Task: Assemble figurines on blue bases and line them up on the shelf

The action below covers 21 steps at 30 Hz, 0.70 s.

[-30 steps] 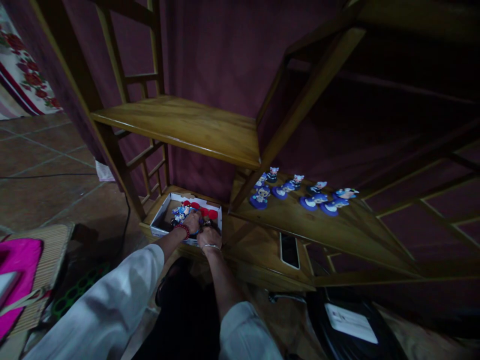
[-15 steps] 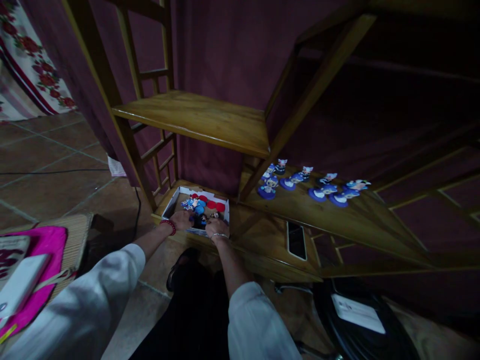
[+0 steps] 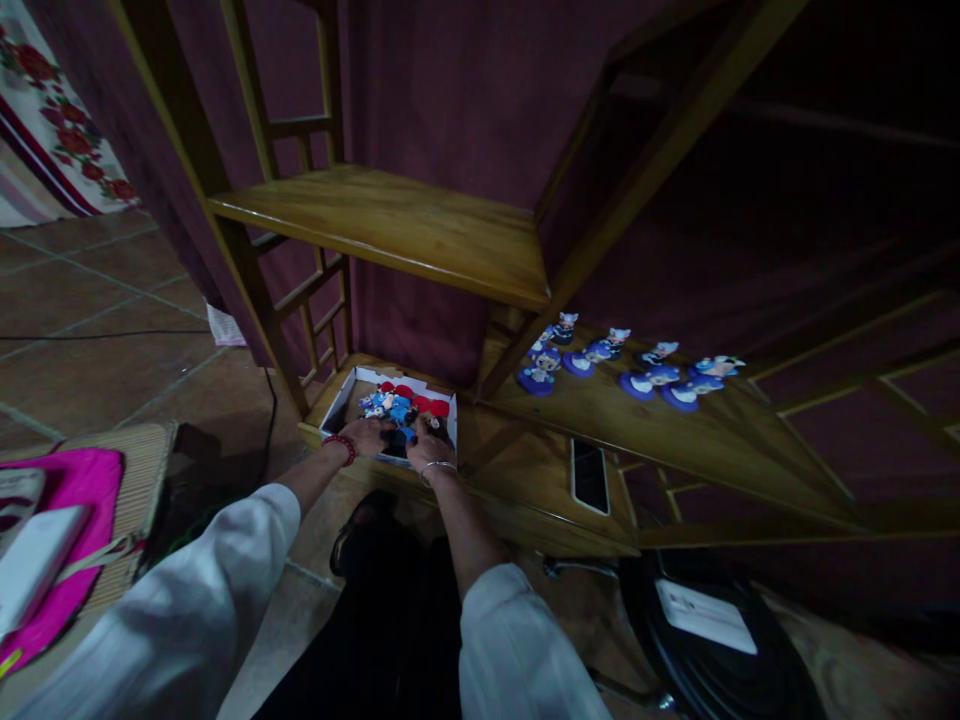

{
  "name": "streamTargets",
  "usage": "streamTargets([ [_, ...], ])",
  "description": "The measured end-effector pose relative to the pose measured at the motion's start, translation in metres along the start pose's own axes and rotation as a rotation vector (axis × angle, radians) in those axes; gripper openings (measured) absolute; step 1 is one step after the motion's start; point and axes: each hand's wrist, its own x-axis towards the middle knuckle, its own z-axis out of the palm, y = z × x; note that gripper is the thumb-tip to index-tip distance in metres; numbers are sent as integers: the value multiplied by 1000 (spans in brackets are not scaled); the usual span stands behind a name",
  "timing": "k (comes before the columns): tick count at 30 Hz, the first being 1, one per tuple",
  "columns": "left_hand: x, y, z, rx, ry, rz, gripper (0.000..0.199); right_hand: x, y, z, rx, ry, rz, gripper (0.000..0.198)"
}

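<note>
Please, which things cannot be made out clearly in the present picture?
All in the head view:
Whether the left hand or right hand grips anything in the white box; the hands cover it.
Part of the blue-and-white figurine behind the wooden post, which hides it.
The full white object on the pink cloth, cut off by the left edge.
Any print on the lower-right white item, too small and blurred.

toys (image 3: 384, 403) in the box (image 3: 453, 412) too tiny and fuzzy for us to make out, whatever's under the left hand (image 3: 367, 437) and right hand (image 3: 427, 450) kinda hidden, one figurine (image 3: 543, 342) half behind a post (image 3: 625, 200), pink cloth (image 3: 101, 495) chopped off at left
</note>
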Motion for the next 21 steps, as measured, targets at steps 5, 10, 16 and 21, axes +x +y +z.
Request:
streamTargets([
  [5, 0, 0, -2, -25, -2, -36, 46, -2, -1, -2, 28, 42, 38, 51],
  [10, 3, -3, -1, -52, -21, 14, 44, 1, 0, -1, 29, 22, -19, 36],
  [16, 2, -1, -4, -82, -27, 53, 44, 3, 3, 1, 57, -5, -23, 39],
  [21, 0, 3, -4, -32, -44, -51, 41, 4, 4, 3, 95, -1, -38, 34],
])
